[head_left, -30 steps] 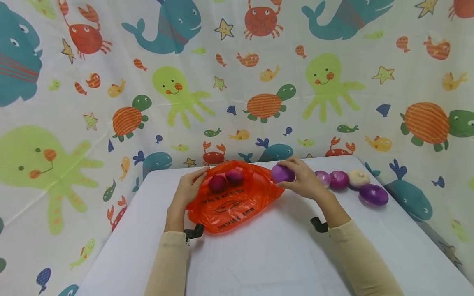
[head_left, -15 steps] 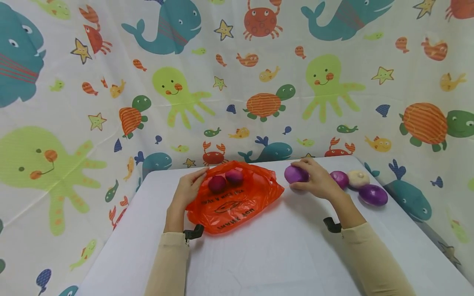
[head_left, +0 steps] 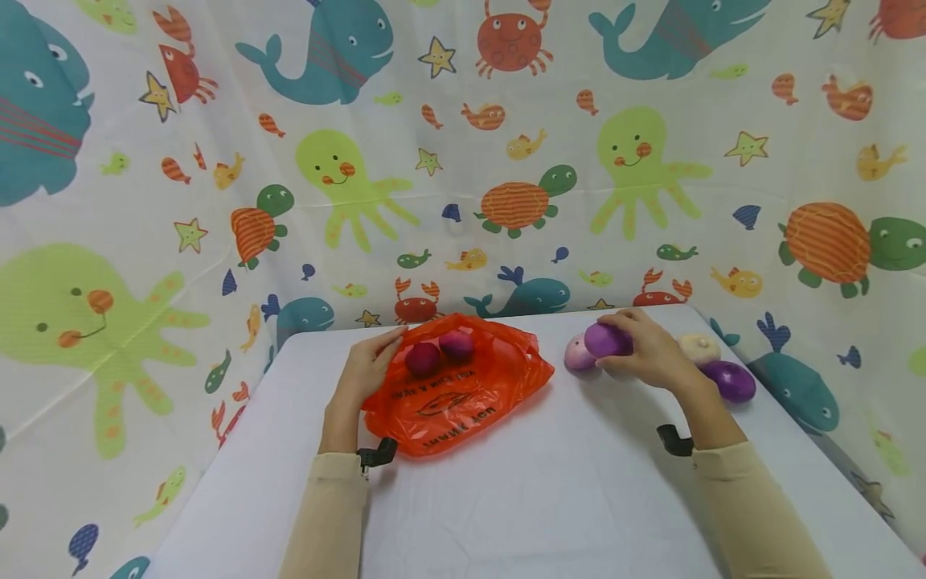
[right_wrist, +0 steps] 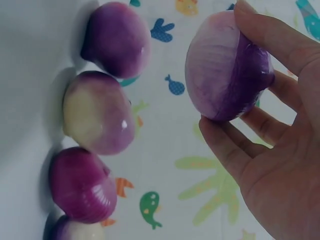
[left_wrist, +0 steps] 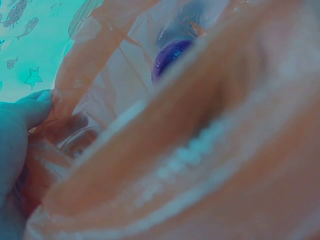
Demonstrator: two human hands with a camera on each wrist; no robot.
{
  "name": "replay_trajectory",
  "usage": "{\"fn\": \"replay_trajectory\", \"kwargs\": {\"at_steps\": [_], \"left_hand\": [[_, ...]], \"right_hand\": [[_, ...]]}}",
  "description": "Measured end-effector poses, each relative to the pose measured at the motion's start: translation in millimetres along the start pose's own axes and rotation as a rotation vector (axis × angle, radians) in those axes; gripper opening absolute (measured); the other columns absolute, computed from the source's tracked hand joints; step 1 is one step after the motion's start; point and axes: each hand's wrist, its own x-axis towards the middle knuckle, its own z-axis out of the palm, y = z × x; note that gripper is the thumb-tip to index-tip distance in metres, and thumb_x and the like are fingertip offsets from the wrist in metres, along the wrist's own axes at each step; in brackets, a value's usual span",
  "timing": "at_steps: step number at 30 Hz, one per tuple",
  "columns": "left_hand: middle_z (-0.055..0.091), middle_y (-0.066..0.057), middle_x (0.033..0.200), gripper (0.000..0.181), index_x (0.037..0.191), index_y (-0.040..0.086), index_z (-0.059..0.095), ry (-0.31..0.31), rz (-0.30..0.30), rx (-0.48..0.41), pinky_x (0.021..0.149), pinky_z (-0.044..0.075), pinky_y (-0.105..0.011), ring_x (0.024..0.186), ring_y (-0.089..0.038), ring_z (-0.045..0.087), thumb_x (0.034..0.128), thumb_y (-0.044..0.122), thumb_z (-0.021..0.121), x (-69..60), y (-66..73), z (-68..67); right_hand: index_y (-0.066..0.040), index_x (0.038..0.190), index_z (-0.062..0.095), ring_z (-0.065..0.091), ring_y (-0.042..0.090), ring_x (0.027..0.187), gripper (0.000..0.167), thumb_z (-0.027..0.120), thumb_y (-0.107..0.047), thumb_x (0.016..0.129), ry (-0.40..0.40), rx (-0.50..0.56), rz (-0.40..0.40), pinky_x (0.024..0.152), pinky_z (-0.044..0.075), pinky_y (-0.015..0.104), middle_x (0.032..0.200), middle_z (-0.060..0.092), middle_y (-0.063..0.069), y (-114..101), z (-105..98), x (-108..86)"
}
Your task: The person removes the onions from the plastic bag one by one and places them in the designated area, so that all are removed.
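My left hand (head_left: 370, 366) holds the left edge of a red-orange plastic bag (head_left: 463, 410) with dark printing. Two reddish-purple onions (head_left: 423, 359) show at the bag's mouth. The left wrist view has the film of the bag (left_wrist: 95, 85) close up and blurred, one purple onion (left_wrist: 172, 56) behind it, and part of the left hand (left_wrist: 22, 125) at its rim. Right of the bag, my right hand (head_left: 647, 354) grips a purple onion (head_left: 606, 341) between thumb and fingers, raised off the table. The right wrist view shows this onion (right_wrist: 225, 70) as half pale, half dark purple.
A pale pink-purple onion (head_left: 579, 354) lies just left of the held one. Farther right lie a whitish onion (head_left: 698, 349) and a dark purple onion (head_left: 731, 381). A patterned curtain (head_left: 463, 193) hangs behind the white table (head_left: 506, 515).
My right hand has moved right, away from the bag, carrying the purple onion. The pale onion now shows on its left. The left hand and bag have stayed in place.
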Motion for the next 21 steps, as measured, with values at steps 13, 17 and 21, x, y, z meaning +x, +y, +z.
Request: {"fn": "replay_trajectory", "kwargs": {"at_steps": [13,17,21], "left_hand": [[0.059,-0.006,0.152,0.041,0.15,0.038,0.056,-0.01,-0.014,-0.009,0.114,0.046,-0.057,0.141,-0.033,0.055,0.1097,0.038,0.052,0.3,0.8,0.1],[0.059,-0.007,0.152,0.04,0.15,0.037,0.056,-0.011,-0.01,-0.011,0.114,0.046,-0.057,0.14,-0.034,0.056,0.1096,0.037,0.052,0.2,0.6,0.5],[0.06,-0.007,0.151,0.04,0.149,0.036,0.057,-0.006,-0.006,-0.008,0.113,0.047,-0.056,0.14,-0.033,0.056,0.1096,0.037,0.053,0.1,1.1,0.8]], "right_hand": [[-0.009,0.143,0.058,0.052,0.045,0.126,0.067,0.089,-0.02,0.084,-0.022,-0.027,-0.007,0.104,0.048,0.07,0.142,0.049,0.022,19,-18,-17.5],[-0.009,0.143,0.058,0.052,0.046,0.126,0.068,0.089,-0.018,0.083,-0.03,-0.041,0.017,0.1,0.05,0.07,0.143,0.048,0.022,25,-23,-22.6],[-0.011,0.142,0.059,0.052,0.046,0.126,0.068,0.09,-0.018,0.082,-0.031,-0.05,0.047,0.097,0.051,0.07,0.143,0.049,0.021,30,-26,-27.7]]}}
